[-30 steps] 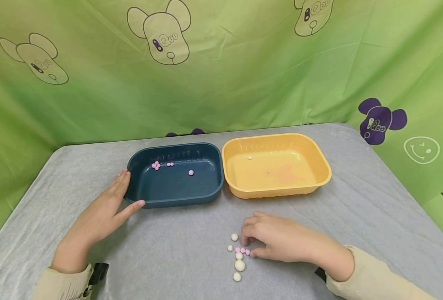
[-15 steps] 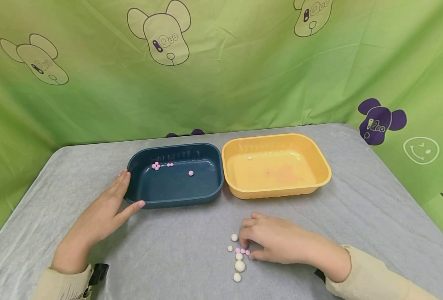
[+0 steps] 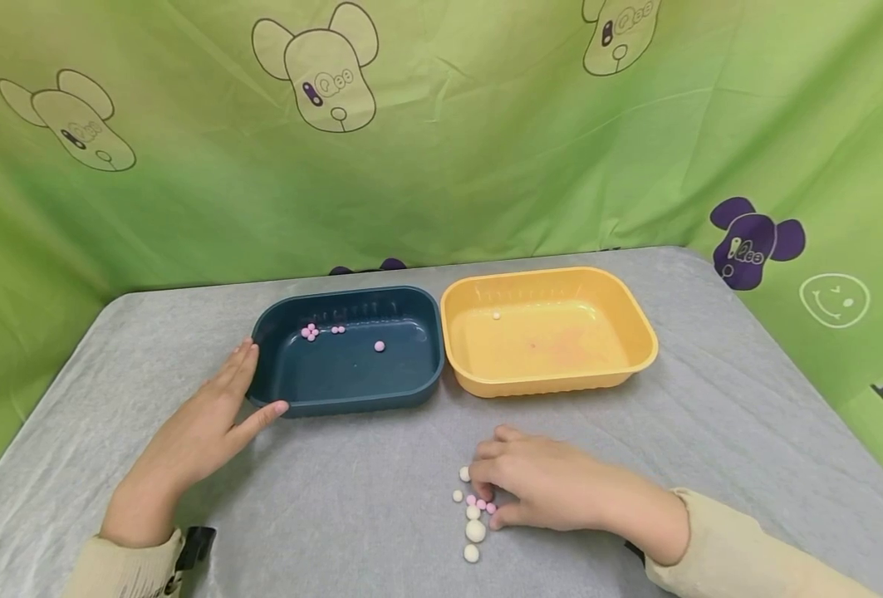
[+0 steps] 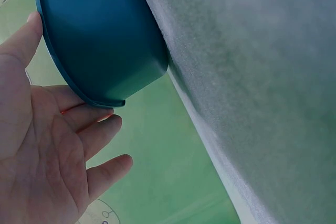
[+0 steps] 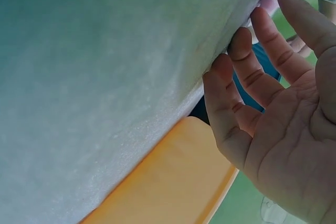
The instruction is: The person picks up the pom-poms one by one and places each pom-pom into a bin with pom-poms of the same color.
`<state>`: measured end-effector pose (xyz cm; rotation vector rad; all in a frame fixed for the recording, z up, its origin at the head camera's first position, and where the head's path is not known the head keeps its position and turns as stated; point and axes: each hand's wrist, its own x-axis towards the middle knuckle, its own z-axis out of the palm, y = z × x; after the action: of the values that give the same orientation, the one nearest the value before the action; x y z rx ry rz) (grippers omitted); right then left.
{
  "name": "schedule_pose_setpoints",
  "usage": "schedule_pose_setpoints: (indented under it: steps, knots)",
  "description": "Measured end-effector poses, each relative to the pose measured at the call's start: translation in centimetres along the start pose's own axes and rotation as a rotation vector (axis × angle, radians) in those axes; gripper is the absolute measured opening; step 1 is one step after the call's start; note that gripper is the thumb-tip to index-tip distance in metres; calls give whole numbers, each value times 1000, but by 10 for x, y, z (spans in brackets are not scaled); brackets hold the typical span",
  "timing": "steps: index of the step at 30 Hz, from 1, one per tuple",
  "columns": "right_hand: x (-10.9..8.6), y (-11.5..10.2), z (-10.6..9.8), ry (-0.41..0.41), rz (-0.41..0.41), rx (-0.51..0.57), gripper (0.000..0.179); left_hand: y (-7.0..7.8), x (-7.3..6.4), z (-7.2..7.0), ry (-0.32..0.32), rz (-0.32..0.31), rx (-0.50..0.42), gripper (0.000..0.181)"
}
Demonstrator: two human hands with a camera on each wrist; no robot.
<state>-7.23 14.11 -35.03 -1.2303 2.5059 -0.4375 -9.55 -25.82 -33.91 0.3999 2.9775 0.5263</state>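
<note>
My left hand (image 3: 190,428) rests against the left end of a dark blue plastic basin (image 3: 359,405), thumb on its front rim and fingers along its side. Its fingers lie fairly straight in the left wrist view. On the grey cloth, my right hand (image 3: 542,480) is bent over a short row of small pink balls (image 3: 482,504), thumb and forefinger apart on either side of them. Several white balls (image 3: 475,531) of different sizes lie just left of that hand, one partly covered by its fingers. The right wrist view shows its fingertips (image 5: 241,40) at the cloth.
A yellow basin (image 3: 546,386) stands against the blue one's right end, with one tiny white ball (image 3: 497,316) in it. Inside the blue basin are a single pink ball (image 3: 380,346) and a pink cluster (image 3: 310,332). A green printed curtain (image 3: 441,166) hangs behind the table.
My right hand has shifted slightly left and closer to me, its forefinger and thumb nearer the pink balls. My left hand stays on the blue basin.
</note>
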Motion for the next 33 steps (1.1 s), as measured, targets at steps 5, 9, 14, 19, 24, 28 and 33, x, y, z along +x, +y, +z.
schedule_pose_setpoints:
  steps: [5, 9, 14, 19, 24, 28, 33]
  knots:
    - [1, -1, 2, 8, -6, -35, 27, 0, -1, 0, -11, -9, -6, 93]
    - [1, -1, 3, 24, -16, -50, 27, 0, -1, 0, -12, -8, -6, 94]
    - [0, -1, 3, 35, -16, -45, 26, 0, -1, 0, -6, -4, -7, 93]
    - [0, -1, 2, 24, -5, -34, 23, 1, -1, 0, -7, -5, -9, 94]
    - [-1, -2, 1, 22, 5, -26, 22, 0, -1, 0, -10, -8, -4, 94]
    - [-1, -2, 0, 27, 5, -26, 22, 1, -2, -1, -8, -7, -7, 93]
    - [-1, -2, -1, 25, 7, -15, 24, 1, -2, -1, -7, -8, -8, 93]
